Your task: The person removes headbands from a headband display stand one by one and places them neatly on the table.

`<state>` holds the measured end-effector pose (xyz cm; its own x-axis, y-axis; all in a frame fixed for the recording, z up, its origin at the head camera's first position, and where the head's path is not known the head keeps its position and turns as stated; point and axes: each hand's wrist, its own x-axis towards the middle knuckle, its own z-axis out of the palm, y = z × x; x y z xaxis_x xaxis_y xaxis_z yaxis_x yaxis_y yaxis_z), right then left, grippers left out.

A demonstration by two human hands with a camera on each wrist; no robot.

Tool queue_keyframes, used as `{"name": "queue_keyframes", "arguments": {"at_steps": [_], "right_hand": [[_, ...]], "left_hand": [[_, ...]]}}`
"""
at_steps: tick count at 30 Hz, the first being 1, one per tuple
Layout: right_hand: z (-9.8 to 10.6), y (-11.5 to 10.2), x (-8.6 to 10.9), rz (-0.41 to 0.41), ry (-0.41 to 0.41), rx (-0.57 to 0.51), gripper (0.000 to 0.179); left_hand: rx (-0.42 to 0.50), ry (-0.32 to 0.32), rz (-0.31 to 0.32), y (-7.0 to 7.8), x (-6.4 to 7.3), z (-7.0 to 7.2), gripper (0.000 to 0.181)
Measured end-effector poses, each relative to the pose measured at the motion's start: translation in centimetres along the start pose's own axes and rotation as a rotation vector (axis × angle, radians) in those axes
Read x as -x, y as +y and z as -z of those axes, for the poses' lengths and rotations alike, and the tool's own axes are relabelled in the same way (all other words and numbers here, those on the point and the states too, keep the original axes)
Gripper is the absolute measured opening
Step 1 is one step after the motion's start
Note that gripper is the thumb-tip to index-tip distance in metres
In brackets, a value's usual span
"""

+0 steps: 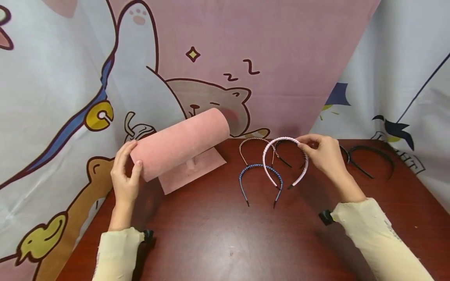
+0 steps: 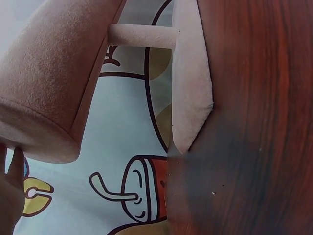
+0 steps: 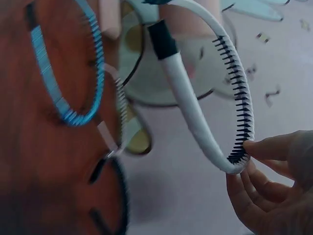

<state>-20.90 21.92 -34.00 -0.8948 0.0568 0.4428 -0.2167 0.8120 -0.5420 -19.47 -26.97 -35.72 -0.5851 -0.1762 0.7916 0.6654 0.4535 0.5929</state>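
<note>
On the left of the head view, a pink velvety headband stand (image 1: 183, 142) has a thick horizontal roll on a short post above a flat base (image 1: 209, 168). My left hand (image 1: 124, 177) grips the near left end of the roll, thumb in front and fingers over the far side. Thumb and fingers of my right hand (image 1: 325, 154) pinch a pale pink wrapped headband (image 1: 266, 160) by its side, raised with the tips pointing down. Dark comb teeth line the inside of this headband (image 3: 188, 105) in the right wrist view.
On the dark red wooden table (image 1: 218, 234) lie a blue headband (image 1: 242, 189), a thin beaded-looking headband (image 1: 240, 150) and black headbands (image 1: 362, 169) at the right. A cartoon-printed curtain (image 1: 288, 58) stands behind the table and along its sides.
</note>
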Motion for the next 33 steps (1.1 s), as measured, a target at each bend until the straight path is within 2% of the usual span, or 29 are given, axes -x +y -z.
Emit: {"name": "queue_keyframes", "arguments": {"at_steps": [9,15,19,29,33], "right_hand": [[-0.3,5.4,1.2,-0.054,-0.176,0.105,0.018],[-1.1,7.7,2.2,-0.128,-0.331,0.120,0.021],[-1.6,8.8,2.4,-0.151,-0.404,0.143,0.023],[-2.0,10.1,2.2,-0.198,-0.469,0.177,0.020],[-1.9,10.2,2.4,-0.196,-0.458,0.179,0.021]], "left_hand": [[-0.002,-0.002,-0.005,0.0,0.3,0.1,0.043],[-0.012,-0.010,-0.001,0.0,0.2,0.2,0.043],[-0.022,-0.007,0.002,-0.1,0.4,0.4,0.043],[-0.029,-0.001,0.003,0.1,0.4,0.7,0.043],[-0.024,-0.007,-0.002,0.4,0.3,0.6,0.042]]}}
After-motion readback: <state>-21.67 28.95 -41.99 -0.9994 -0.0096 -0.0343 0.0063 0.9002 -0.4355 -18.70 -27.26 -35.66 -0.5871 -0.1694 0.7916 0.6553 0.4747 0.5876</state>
